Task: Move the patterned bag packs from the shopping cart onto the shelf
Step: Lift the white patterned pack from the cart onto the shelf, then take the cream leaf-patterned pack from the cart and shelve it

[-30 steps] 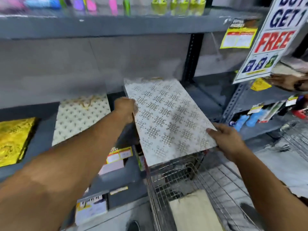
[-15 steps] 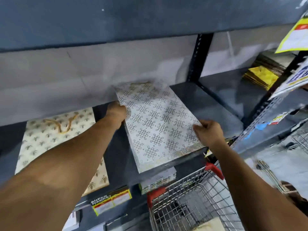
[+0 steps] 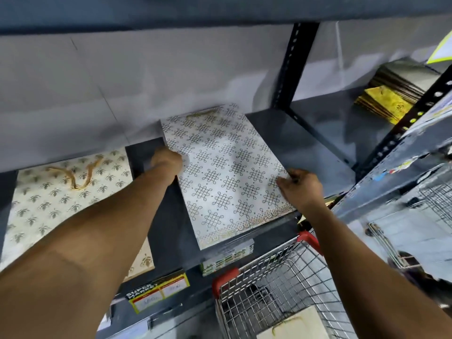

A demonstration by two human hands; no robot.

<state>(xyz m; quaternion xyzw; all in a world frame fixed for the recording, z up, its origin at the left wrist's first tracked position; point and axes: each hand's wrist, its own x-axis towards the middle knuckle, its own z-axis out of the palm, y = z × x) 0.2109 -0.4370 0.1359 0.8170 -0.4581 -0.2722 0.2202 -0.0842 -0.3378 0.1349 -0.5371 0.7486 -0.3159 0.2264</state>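
A white bag pack with a black knot pattern [image 3: 225, 172] lies flat on the dark grey shelf [image 3: 305, 152], its far end against the back wall. My left hand [image 3: 166, 160] grips its left edge and my right hand [image 3: 299, 185] grips its right edge. To the left a cream bag pack with a leaf pattern and gold cord handles [image 3: 63, 192] lies on the same shelf, partly under my left forearm. Below, the wire shopping cart [image 3: 276, 285] with red corners holds a plain beige pack [image 3: 296, 324] at the frame's bottom edge.
A black perforated upright [image 3: 293, 67] divides the shelf bays. A stack of gold and dark packs [image 3: 386, 101] sits in the right bay. Price labels [image 3: 159, 292] hang on the shelf's front edge. Another shelf board runs overhead. A second wire rack [image 3: 437, 204] stands far right.
The knot-patterned pack went from above the cart forward onto the shelf and now lies flat against the back wall. Both hands stayed on its edges. The view has moved closer to the shelf.
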